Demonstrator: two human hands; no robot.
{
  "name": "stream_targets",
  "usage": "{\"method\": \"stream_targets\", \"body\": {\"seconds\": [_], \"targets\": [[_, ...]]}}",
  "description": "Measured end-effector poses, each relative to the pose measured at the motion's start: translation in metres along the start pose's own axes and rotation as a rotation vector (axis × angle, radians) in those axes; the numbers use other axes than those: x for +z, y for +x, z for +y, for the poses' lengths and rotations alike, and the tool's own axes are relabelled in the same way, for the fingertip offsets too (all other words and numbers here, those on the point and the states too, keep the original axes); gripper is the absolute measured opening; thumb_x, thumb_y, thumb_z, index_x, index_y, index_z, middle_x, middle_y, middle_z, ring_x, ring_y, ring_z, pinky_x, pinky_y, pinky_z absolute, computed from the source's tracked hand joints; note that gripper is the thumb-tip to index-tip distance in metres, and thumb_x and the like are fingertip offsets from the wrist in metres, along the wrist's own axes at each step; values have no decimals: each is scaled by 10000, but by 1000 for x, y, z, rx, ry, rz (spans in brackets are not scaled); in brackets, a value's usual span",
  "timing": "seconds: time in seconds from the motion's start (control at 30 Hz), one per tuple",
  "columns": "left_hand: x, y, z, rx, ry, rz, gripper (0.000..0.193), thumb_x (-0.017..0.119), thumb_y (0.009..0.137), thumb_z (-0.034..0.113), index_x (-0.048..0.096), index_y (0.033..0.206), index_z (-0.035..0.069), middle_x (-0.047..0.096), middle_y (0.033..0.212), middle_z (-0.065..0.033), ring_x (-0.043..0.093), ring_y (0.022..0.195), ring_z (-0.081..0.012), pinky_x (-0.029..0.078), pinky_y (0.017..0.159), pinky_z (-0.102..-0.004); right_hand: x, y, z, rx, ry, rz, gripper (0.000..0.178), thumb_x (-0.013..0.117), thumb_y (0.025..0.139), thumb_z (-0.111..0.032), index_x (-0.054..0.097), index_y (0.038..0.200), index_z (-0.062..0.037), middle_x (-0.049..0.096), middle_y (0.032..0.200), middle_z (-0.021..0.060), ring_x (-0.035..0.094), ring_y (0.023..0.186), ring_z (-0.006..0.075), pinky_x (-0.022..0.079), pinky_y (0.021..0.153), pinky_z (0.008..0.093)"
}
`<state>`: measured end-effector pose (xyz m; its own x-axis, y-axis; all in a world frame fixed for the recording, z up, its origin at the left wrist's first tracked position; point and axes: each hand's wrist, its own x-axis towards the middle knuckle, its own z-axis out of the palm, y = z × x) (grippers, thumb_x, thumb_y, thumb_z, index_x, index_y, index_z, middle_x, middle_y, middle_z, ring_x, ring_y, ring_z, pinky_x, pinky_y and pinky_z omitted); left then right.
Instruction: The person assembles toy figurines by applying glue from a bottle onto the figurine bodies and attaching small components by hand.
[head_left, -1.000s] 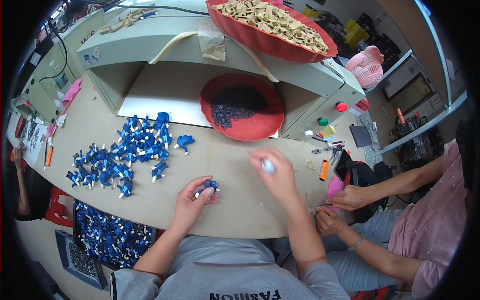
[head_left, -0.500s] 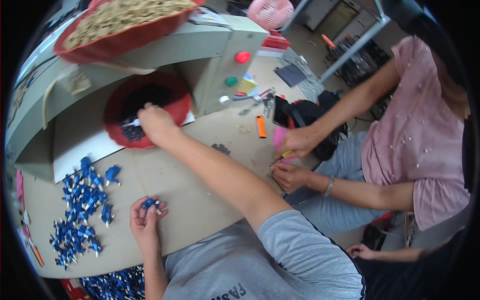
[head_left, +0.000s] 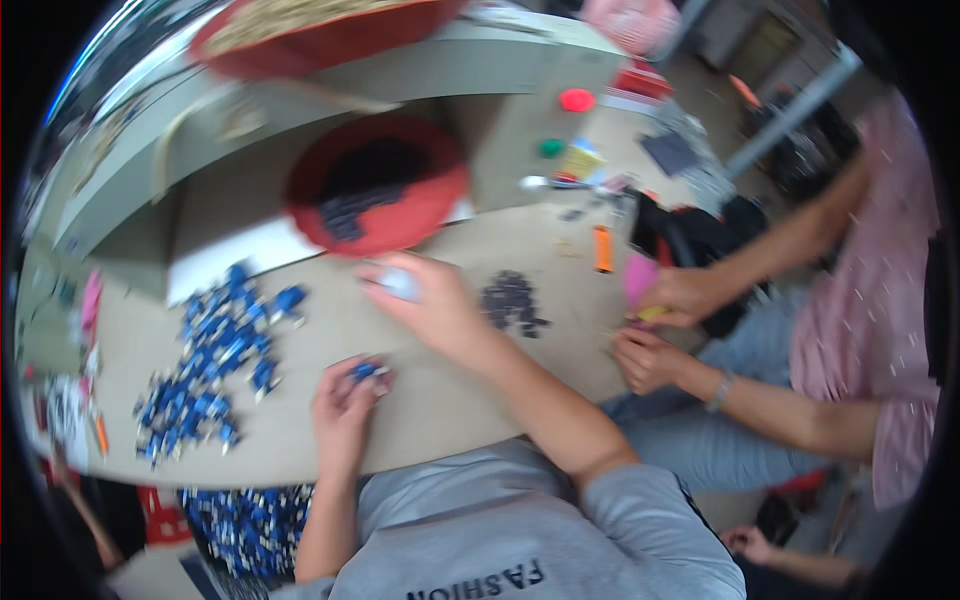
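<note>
My left hand (head_left: 342,400), near the table's front edge, pinches a small blue piece with a pale tip (head_left: 368,371). In front of the red bowl, my right hand (head_left: 432,305) is closed round a small whitish rounded object (head_left: 400,284); motion blur hides its kind. Small dark pieces (head_left: 365,185) lie in the red bowl (head_left: 390,237). To the right of my right forearm is a patch of similar flat dark pieces (head_left: 514,302) on the table. Many blue pieces with pale tips (head_left: 215,350) are heaped to the left of my left hand.
A grey housing (head_left: 490,75) with red and green buttons arches over the bowl, bearing a red basin of tan pieces (head_left: 300,55). At right, another person's hands (head_left: 665,330) work with a yellow-handled tool. An orange lighter-like object (head_left: 602,248) lies nearby. More blue pieces (head_left: 250,525) sit below the table edge.
My right hand has come back from inside the red bowl toward me, with the whitish object. The view has shifted, showing more of the dark patch. My left hand still holds the blue piece.
</note>
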<state>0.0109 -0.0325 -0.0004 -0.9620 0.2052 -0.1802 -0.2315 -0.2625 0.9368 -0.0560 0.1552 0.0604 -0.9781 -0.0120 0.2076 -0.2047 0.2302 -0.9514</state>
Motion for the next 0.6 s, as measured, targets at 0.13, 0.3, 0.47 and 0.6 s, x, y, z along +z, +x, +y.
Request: {"method": "stream_targets", "body": {"seconds": [0.13,0.3,0.47,0.6], "targets": [[15,-1,-7,10,-51,-84,305,598,923,-46,529,1219,-35,656,1165,-147,663,1037,-197,541,890,-290,-9,-68,0,147,236,-80,170,696,878,-35,699,1046,-9,703,1029,66,641,948,126,506,838,277],[10,-3,-7,44,-77,-39,293,619,924,-27,544,1208,-33,664,1148,-142,685,978,-194,572,851,-295,-2,-88,17,-117,-112,58,202,735,824,3,700,1022,-12,694,991,117,680,858,197,548,743,299],[11,-3,-11,63,39,-35,315,636,912,-26,547,1214,-43,668,1095,-122,684,957,-170,575,852,-295,8,-87,15,-301,-197,97,240,746,790,40,697,1018,-17,691,990,130,678,873,230,556,735,310],[14,-4,-9,42,68,-30,319,631,906,-40,557,1216,-42,668,1092,-117,673,979,-164,574,862,-299,8,-88,16,-371,-268,72,311,739,746,77,689,1037,-22,683,1015,132,672,869,248,557,725,331]]}}
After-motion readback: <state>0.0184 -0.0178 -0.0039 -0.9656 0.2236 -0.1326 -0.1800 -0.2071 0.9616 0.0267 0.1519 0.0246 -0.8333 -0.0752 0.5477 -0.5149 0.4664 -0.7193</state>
